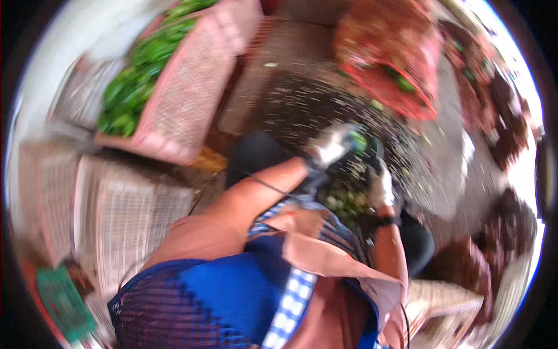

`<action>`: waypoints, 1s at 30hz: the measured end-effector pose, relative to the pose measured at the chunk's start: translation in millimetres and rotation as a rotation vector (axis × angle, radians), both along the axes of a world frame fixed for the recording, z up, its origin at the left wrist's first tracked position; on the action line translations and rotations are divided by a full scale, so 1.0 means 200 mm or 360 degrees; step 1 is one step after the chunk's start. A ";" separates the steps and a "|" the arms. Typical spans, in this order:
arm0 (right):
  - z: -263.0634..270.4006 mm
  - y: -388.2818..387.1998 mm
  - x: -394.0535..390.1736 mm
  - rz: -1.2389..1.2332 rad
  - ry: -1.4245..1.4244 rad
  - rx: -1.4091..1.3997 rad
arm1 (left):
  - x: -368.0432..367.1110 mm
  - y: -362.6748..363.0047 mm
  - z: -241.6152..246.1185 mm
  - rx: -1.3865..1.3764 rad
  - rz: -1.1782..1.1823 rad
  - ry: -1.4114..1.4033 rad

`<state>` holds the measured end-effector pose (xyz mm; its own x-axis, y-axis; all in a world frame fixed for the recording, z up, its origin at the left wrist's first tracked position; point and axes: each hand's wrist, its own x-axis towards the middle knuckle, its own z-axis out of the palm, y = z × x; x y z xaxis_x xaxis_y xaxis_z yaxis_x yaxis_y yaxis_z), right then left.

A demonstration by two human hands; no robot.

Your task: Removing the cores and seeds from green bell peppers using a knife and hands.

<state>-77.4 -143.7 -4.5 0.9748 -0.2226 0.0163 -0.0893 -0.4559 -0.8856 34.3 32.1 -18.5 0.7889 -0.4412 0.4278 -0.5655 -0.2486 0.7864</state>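
Note:
My left hand (332, 147), in a white glove with dark fingertips, holds a round green vegetable (358, 143), possibly a pepper. Close to its right side is my right hand (381, 185), also in a white glove. The dark shape at that hand's fingers is too blurred to tell glove from tool. Beneath both hands lies a dark ground sheet (301, 100) strewn with pale seeds and scraps. A heap of green and whitish trimmings (346, 198) sits between my knees, nearer my body.
A pink plastic crate (187, 87) of green peppers (135, 74) stands at left. Ahead on the right is a red mesh sack (388, 39), its mouth facing me with green produce inside. Pale crates (126, 231) and a green crate (65, 303) fill the lower left. Dark reddish sacks (462, 270) line the right.

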 end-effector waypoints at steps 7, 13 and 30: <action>-0.22 -0.36 0.04 -0.0132 0.0136 0.0952 | -0.20 -0.15 0.20 0.0775 0.0036 0.0120; -0.10 -0.26 0.15 0.0097 0.0293 0.1043 | -0.13 -0.08 0.12 0.0580 0.0226 0.0326; 0.05 0.03 -0.06 0.0077 -0.0140 -0.0675 | -0.08 0.04 0.03 0.0334 0.0221 0.0247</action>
